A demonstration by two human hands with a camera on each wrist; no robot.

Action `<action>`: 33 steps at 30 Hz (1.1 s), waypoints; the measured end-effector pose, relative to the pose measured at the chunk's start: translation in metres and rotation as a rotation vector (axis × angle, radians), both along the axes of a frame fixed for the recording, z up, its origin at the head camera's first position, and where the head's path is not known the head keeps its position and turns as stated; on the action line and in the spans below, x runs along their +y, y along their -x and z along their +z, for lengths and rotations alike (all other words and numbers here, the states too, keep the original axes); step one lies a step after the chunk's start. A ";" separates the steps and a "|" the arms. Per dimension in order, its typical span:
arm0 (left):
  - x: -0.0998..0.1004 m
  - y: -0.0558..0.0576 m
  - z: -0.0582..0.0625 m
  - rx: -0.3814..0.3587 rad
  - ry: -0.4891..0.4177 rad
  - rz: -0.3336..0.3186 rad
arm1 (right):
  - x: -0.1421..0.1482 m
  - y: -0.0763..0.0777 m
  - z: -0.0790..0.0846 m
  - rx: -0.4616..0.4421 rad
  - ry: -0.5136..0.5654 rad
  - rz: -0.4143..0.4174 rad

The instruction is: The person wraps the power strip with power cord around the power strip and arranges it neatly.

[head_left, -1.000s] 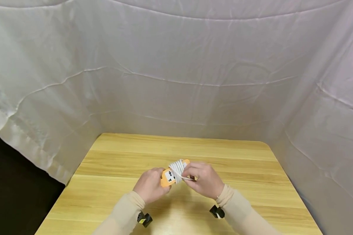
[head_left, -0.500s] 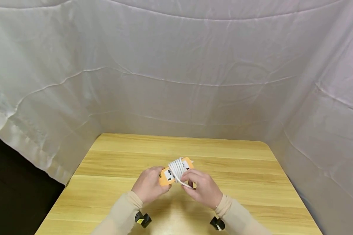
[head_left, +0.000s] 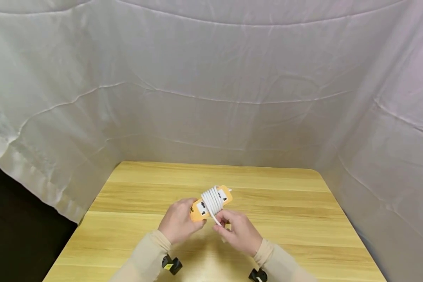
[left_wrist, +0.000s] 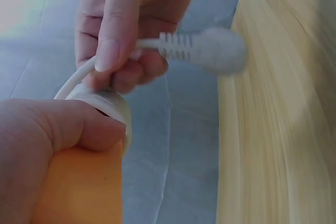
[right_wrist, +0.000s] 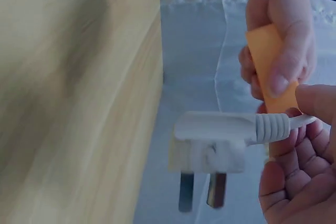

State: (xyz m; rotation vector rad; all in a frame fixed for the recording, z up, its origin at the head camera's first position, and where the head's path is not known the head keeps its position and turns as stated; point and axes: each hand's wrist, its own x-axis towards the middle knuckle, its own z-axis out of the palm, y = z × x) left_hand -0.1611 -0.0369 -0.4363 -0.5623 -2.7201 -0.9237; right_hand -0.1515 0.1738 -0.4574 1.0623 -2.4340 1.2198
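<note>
An orange power strip (head_left: 201, 208) with white socket faces is held above the table, tilted so its right end points away from me. My left hand (head_left: 178, 221) grips its near left end, thumb along the side. Several turns of white cord (head_left: 212, 199) wrap its middle. Just right of and below the coil, my right hand (head_left: 240, 233) pinches the cord's loose end between thumb and fingers. Beyond that pinch hangs a white plug (right_wrist: 210, 135), its metal prongs pointing down in the right wrist view; the left wrist view shows the plug (left_wrist: 220, 51) blurred.
Beneath the hands lies a wood-grain table (head_left: 144, 188) with rounded far corners. Grey-white cloth (head_left: 211, 78) hangs behind it and along both sides. A dark area (head_left: 17, 227) lies past the left edge. Small black devices (head_left: 171, 264) are strapped at both wrists.
My right hand has come off the strip's right end and moved toward me, drawing the cord's end down from the coil. More of the strip shows. My left hand keeps its grip.
</note>
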 end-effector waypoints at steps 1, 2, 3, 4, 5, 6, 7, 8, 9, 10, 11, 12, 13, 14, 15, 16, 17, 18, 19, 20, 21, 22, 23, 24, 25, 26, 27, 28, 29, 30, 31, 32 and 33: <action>0.000 0.000 0.000 -0.002 -0.008 0.004 | -0.001 -0.001 -0.002 -0.008 -0.010 0.014; 0.000 0.000 0.001 -0.004 -0.017 0.009 | -0.001 -0.002 -0.004 -0.006 -0.018 0.032; -0.001 -0.001 0.002 -0.010 -0.028 0.012 | -0.002 -0.003 -0.007 -0.001 -0.023 0.052; -0.002 0.000 0.003 -0.010 -0.039 0.013 | -0.002 -0.003 -0.009 0.003 -0.027 0.072; -0.002 -0.001 0.004 -0.018 -0.055 0.016 | -0.002 -0.004 -0.011 0.014 -0.033 0.092; -0.003 0.000 0.005 -0.020 -0.066 0.021 | -0.002 -0.004 -0.013 0.025 -0.032 0.119; -0.004 0.000 0.006 -0.019 -0.076 0.022 | -0.001 -0.004 -0.015 0.026 -0.026 0.143; -0.005 0.000 0.007 -0.024 -0.088 0.018 | -0.001 -0.004 -0.016 0.030 -0.026 0.159; -0.006 -0.001 0.008 -0.027 -0.097 0.014 | 0.000 -0.003 -0.017 0.031 -0.027 0.168; -0.006 -0.001 0.009 -0.028 -0.102 0.012 | 0.000 -0.003 -0.018 0.041 -0.033 0.170; -0.007 -0.001 0.009 -0.035 -0.107 0.010 | 0.001 -0.003 -0.019 0.043 -0.041 0.166; -0.007 -0.002 0.009 -0.037 -0.111 0.007 | 0.002 -0.002 -0.020 0.049 -0.048 0.159; -0.007 -0.002 0.010 -0.043 -0.115 0.001 | 0.003 -0.001 -0.022 0.048 -0.055 0.152; -0.007 -0.003 0.010 -0.048 -0.117 -0.006 | 0.004 0.000 -0.023 0.046 -0.060 0.144; -0.007 -0.004 0.010 -0.049 -0.119 -0.015 | 0.005 0.002 -0.024 0.047 -0.066 0.136; -0.006 -0.004 0.010 -0.052 -0.123 -0.026 | 0.006 0.003 -0.025 0.050 -0.071 0.128; -0.006 -0.005 0.010 -0.050 -0.128 -0.039 | 0.006 0.005 -0.026 0.054 -0.073 0.125; -0.005 -0.006 0.010 -0.045 -0.129 -0.052 | 0.007 0.007 -0.027 0.061 -0.075 0.122; -0.005 -0.007 0.010 -0.037 -0.128 -0.066 | 0.008 0.009 -0.028 0.065 -0.078 0.122; -0.004 -0.008 0.010 -0.027 -0.128 -0.083 | 0.009 0.012 -0.030 0.074 -0.084 0.120; -0.003 -0.008 0.010 -0.020 -0.130 -0.099 | 0.009 0.014 -0.031 0.085 -0.091 0.117; -0.003 -0.009 0.010 -0.011 -0.129 -0.113 | 0.010 0.017 -0.032 0.087 -0.096 0.112; -0.002 -0.010 0.010 0.000 -0.127 -0.126 | 0.010 0.019 -0.032 0.087 -0.101 0.106; -0.001 -0.010 0.010 0.009 -0.121 -0.140 | 0.011 0.022 -0.033 0.076 -0.107 0.097; -0.001 -0.011 0.010 0.017 -0.116 -0.154 | 0.011 0.024 -0.033 0.063 -0.110 0.091; 0.000 -0.011 0.009 0.021 -0.115 -0.169 | 0.012 0.025 -0.033 0.051 -0.109 0.088; 0.000 -0.011 0.009 0.023 -0.114 -0.182 | 0.012 0.027 -0.032 0.033 -0.101 0.089; 0.000 -0.011 0.008 0.025 -0.111 -0.195 | 0.012 0.029 -0.031 0.012 -0.088 0.096; 0.001 -0.010 0.007 0.025 -0.107 -0.209 | 0.013 0.029 -0.029 -0.003 -0.068 0.106; 0.001 -0.010 0.006 0.020 -0.105 -0.225 | 0.013 0.029 -0.027 -0.014 -0.048 0.116; 0.002 -0.009 0.005 0.014 -0.102 -0.241 | 0.013 0.030 -0.024 -0.025 -0.028 0.131; 0.002 -0.008 0.004 0.007 -0.100 -0.257 | 0.013 0.029 -0.021 -0.031 -0.015 0.142; 0.003 -0.007 0.003 0.000 -0.096 -0.275 | 0.013 0.029 -0.018 -0.033 -0.014 0.149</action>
